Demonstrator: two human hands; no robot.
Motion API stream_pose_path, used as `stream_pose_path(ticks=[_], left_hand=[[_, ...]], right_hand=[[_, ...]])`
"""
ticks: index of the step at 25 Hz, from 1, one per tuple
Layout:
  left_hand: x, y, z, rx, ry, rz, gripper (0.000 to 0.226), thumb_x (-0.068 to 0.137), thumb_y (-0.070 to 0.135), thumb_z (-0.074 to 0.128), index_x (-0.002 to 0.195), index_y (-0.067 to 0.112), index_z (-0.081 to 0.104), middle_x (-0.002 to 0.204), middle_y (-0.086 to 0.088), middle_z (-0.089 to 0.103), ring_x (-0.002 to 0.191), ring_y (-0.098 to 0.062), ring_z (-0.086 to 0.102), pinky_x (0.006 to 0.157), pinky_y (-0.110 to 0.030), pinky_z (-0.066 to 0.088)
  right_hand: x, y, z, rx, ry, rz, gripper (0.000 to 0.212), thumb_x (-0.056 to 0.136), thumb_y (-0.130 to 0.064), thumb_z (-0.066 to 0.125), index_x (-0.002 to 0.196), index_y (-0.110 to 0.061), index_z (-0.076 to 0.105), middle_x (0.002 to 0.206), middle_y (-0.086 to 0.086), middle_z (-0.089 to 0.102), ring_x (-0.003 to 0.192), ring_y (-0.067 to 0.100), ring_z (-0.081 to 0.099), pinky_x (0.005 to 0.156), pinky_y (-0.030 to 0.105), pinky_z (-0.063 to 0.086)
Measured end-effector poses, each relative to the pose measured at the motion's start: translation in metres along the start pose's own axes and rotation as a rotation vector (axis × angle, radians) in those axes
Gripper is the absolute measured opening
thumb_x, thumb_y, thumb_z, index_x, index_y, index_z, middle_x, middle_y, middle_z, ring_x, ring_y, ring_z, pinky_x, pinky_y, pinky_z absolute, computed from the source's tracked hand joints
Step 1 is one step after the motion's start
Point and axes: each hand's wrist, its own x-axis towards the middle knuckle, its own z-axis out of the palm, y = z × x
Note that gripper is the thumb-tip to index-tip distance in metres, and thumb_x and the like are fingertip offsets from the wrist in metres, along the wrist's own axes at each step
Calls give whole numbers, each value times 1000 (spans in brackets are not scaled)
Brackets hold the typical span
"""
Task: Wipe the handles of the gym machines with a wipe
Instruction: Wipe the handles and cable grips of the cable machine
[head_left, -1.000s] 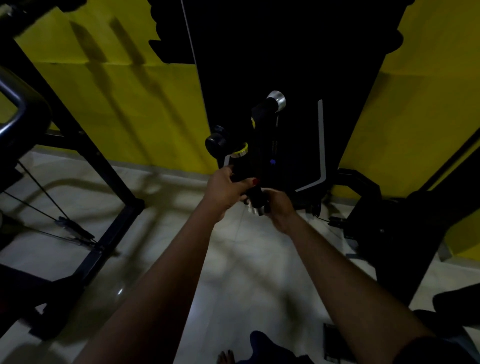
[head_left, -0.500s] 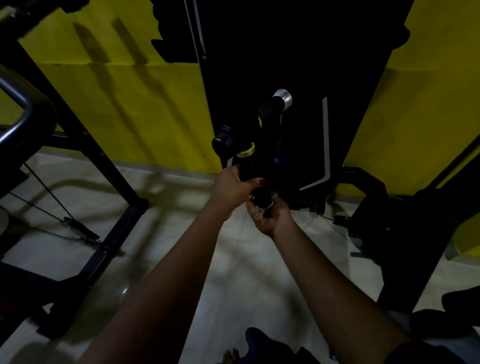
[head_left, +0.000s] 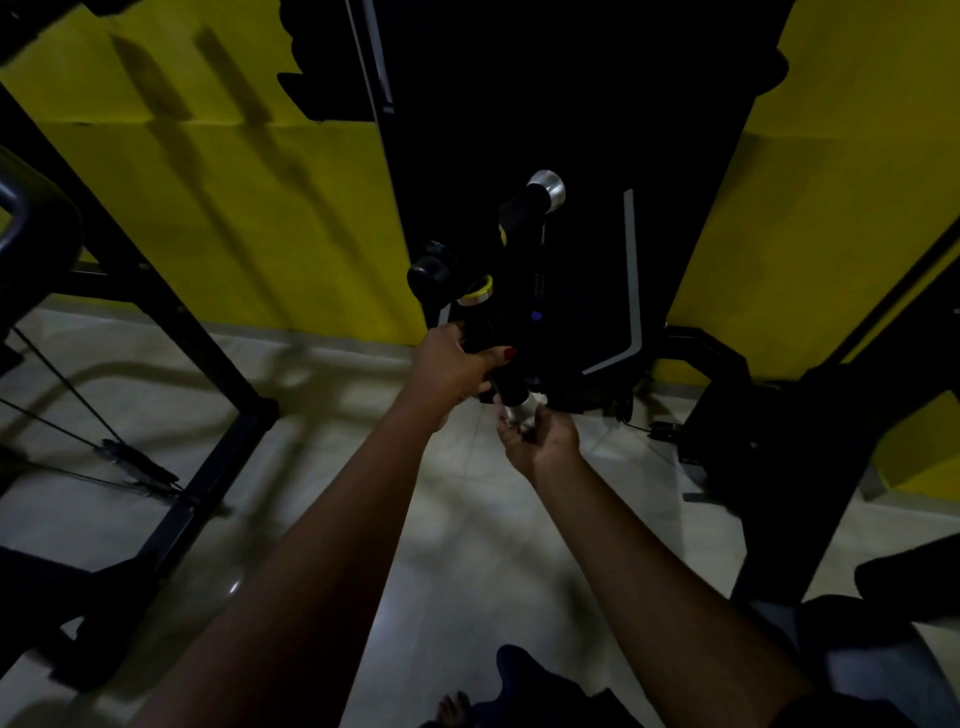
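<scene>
At nine o'clock a black machine frame (head_left: 208, 358) stands on the pale tiled floor (head_left: 467, 545), well apart from the work. Further right, our left hand (head_left: 449, 366) wraps the black handle (head_left: 478, 322) about its middle. Its grip is pressed round the bar, with the thumb laid across the front. The handle's long axis runs from eleven o'clock, where a yellow-edged ring (head_left: 479, 292) caps it, down to five o'clock. At that lower end sits the wipe (head_left: 519, 410), a small white wad touching the bar just below the left hand. Our right hand (head_left: 543, 441) sits under it, palm turned up, its grip pinching the wipe against the handle's end. How far those fingers close round the bar we cannot tell in this dim light. At one o'clock a second handle (head_left: 524, 208) with a silver cap stands untouched.

We judge that the next stroke turns on that axis. The wipe lies at five o'clock from the left hand, and the right hand is the nearer to it. So the right hand should rub towards eleven o'clock, and the left hand would have to shift to free the covered stretch.
</scene>
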Motion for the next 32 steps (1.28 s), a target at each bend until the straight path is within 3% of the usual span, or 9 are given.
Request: stream_pose_path(ticks=[3,5,9,15,19,23,26,29,32], left_hand=[[2,-1,-1,-14,0,-12,36,83,15,75,116,8,63,101,-10,70,89,-21,70,71,-32,60],[2,-2,0,-18,-2,-14,36,83,16,75,116,9,63,102,-9,70,90,-20,69,71,-31,60],[3,-3,0,-20,-1,-21,40,82,16,76,119,7,63,104,-11,70,90,-22,70,73,-34,61],[1,-1,-1,-19,-19,-25,38,82,16,75,118,9,63,103,-9,70,90,-20,70,74,-34,60],[2,-2,0,-18,-5,-21,36,83,16,75,116,9,64,103,-10,70,89,-21,70,74,-37,61],[1,-2,0,-16,-3,-14,37,83,14,74,117,8,63,102,-8,69,91,-20,69,72,-31,60],[2,-1,-1,-12,-2,-10,36,81,15,76,115,9,64,101,-8,70,89,-20,70,72,-31,60],[3,0,-3,-21,-15,-26,35,80,15,77,113,10,64,97,-4,70,85,-15,70,67,-27,60],[1,0,-4,-14,-15,-8,32,80,16,77,109,12,64,90,-1,69,80,-12,69,65,-25,59]], right_hand=[[-5,-5,-16,-32,-76,92,37,102,-8,30,133,4,46,124,24,56,114,35,55,95,42,48],[-11,-4,-24,-160,-38,-50,26,100,-5,39,120,-2,55,97,19,61,85,30,61,66,30,58],[2,-3,-21,-584,47,-719,12,89,-7,64,95,-15,70,94,5,71,86,18,68,74,28,55],[0,18,-55,-1220,-20,-1504,13,88,-11,67,99,-15,71,99,-7,63,90,5,59,80,15,46],[14,6,-50,-1190,-1,-1489,10,88,-9,66,94,-15,71,93,-3,69,89,12,65,81,24,51],[28,-18,-24,-1107,-129,-1066,14,90,-7,61,93,-17,70,90,0,70,91,19,66,86,39,52],[9,-3,-43,-1275,-28,-1342,10,91,-12,63,98,-14,70,95,-1,68,94,8,63,84,21,49],[-2,7,-72,-1610,-232,-1498,12,95,-16,60,101,-15,71,98,-14,56,95,-17,49,81,4,37],[11,1,-56,-1875,-508,-1570,27,100,-22,46,111,-7,66,103,3,61,94,6,59,78,27,48]])
